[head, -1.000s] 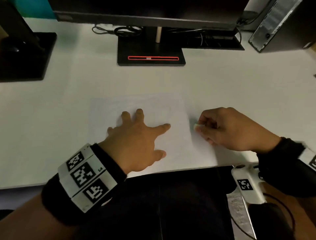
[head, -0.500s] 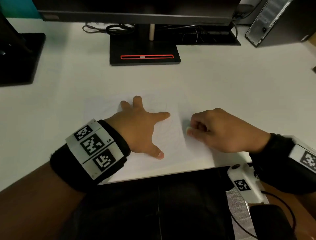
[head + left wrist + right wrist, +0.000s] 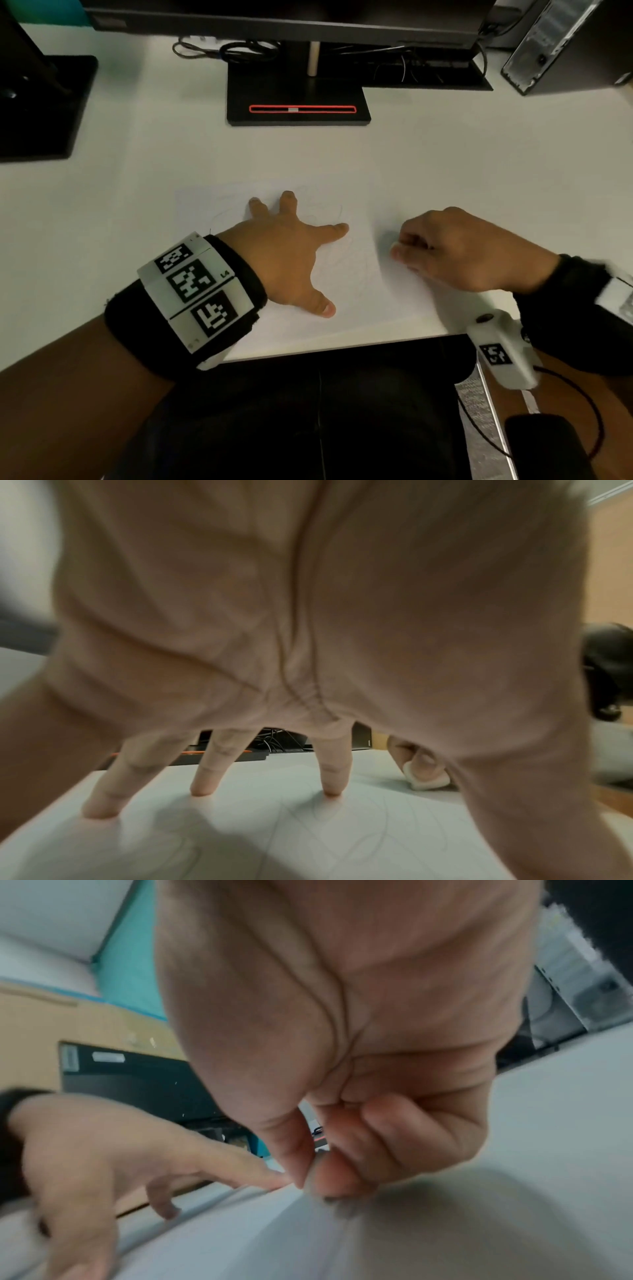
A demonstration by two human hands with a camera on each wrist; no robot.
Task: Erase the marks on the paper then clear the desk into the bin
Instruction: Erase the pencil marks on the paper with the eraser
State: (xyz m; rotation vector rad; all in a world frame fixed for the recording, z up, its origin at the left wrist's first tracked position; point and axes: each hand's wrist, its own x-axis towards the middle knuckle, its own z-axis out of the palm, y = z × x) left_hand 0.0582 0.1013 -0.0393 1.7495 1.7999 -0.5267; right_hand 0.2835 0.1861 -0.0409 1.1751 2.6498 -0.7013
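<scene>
Left hand (image 3: 287, 253) is pressing flat, fingers spread, on the paper (image 3: 346, 281) at the desk's (image 3: 445, 154) near edge. Right hand (image 3: 459, 250) is pinching the eraser (image 3: 426, 779) against the paper's right side.

The eraser (image 3: 394, 247) is mostly hidden inside the right hand (image 3: 469, 250), whose fingers (image 3: 337, 1180) blur in the wrist view. Faint pencil marks (image 3: 387, 829) are too dim to read. The monitor (image 3: 284, 20) is cut off at the top edge.
</scene>
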